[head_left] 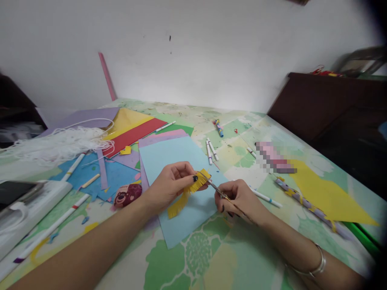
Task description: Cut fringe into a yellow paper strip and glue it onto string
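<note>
My left hand (178, 180) pinches a strip of yellow paper (179, 206) whose edge is cut into a fringe; part of the strip hangs down below the fingers. My right hand (237, 198) is closed round the handles of a pair of scissors (215, 186). The scissor blades reach left to the upper end of the fringed strip, at its edge. Both hands are above a light blue sheet of paper (175, 149), which lies over a purple sheet. Fingers hide most of the scissor handles.
White string (60, 141) lies tangled at the left, near coloured sheets such as a red one (136, 136). White markers (209, 152) are behind the blue sheet. A purple wrapped stick (311, 207) and a yellow sheet (329, 193) lie right. A power strip (36, 213) is far left.
</note>
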A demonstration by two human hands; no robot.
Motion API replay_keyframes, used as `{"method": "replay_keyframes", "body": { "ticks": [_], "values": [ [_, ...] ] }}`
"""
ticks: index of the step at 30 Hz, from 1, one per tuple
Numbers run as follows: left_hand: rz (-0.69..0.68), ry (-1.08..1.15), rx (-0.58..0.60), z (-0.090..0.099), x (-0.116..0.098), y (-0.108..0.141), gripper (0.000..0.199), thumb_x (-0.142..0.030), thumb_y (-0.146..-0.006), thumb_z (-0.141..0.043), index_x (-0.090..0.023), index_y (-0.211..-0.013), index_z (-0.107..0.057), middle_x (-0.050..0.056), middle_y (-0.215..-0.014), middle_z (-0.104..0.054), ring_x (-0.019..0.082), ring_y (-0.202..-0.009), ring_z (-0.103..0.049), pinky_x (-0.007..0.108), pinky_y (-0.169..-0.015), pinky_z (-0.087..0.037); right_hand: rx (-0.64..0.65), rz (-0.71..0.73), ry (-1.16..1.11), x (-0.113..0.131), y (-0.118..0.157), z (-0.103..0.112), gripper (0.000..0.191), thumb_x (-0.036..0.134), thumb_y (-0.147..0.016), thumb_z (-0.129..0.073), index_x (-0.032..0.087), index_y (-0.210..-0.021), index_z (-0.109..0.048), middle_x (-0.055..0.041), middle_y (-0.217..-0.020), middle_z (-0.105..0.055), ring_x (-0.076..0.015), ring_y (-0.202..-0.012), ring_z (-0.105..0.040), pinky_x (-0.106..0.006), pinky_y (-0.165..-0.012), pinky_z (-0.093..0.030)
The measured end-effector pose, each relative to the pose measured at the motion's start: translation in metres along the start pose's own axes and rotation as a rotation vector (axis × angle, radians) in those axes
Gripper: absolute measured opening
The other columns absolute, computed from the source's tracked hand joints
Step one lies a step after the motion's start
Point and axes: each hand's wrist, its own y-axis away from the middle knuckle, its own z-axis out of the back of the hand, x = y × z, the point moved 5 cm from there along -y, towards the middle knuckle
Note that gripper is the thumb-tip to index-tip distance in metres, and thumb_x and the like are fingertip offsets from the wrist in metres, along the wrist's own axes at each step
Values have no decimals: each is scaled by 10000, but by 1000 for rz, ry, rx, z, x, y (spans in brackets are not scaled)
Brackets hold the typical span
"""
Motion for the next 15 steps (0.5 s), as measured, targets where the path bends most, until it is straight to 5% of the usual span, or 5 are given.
{"method": "replay_keyframes", "body": {
  "ticks": [15],
  "values": [
    [-1,-2,16,-2,0,0,154,-173,-744,-678,-125,-677,-547,58,-766,-706,229,-879,-677,413,-866,-511,-5,-17,45,-2,0,2,121,214,-618,-639,123,-563,-582,66,-377,-418,-48,-373,-344,-159,-361,-251]
  ]
}}
